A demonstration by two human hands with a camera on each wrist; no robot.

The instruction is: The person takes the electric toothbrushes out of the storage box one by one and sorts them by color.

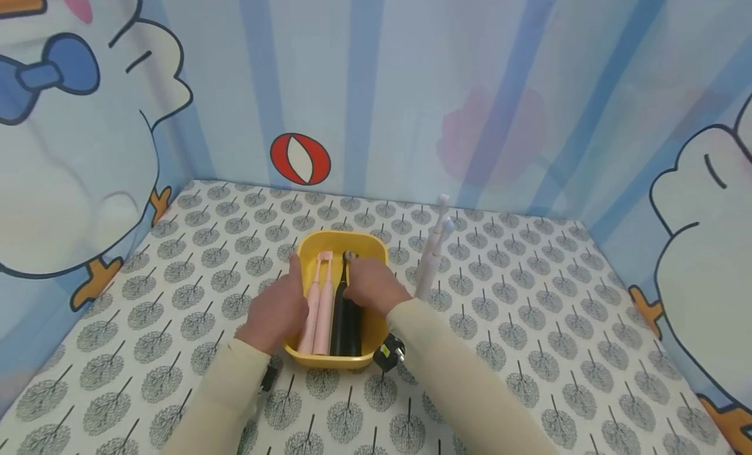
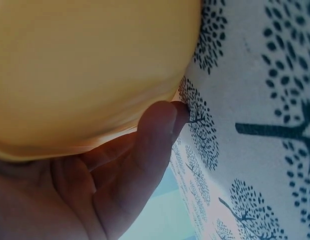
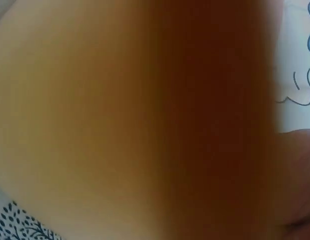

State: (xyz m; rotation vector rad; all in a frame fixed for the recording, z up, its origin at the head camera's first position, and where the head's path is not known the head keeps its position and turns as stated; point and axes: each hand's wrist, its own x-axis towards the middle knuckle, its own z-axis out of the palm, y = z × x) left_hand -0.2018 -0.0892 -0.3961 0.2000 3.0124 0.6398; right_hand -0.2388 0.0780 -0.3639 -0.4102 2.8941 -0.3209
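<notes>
A yellow plastic bin (image 1: pixel 341 362) stands on the patterned cloth. Inside it, two pink electric toothbrushes (image 1: pixel 317 311) lie side by side on the left. Two black electric toothbrushes (image 1: pixel 345 324) lie to their right, heads toward the far wall. My left hand (image 1: pixel 276 311) grips the bin's left side; in the left wrist view, its fingers (image 2: pixel 155 130) lie along the outer wall. Over the bin's right half, my right hand (image 1: pixel 373 285) is curled about the upper part of the right black toothbrush, its fingertips hidden. The bin's blurred wall fills most of the right wrist view.
Two white electric toothbrushes (image 1: pixel 431 259) stand upright just right of the bin, close to my right wrist. Tree-patterned cloth (image 1: pixel 517 324) covers the table. A striped cartoon curtain (image 1: pixel 405 96) bounds the back and sides.
</notes>
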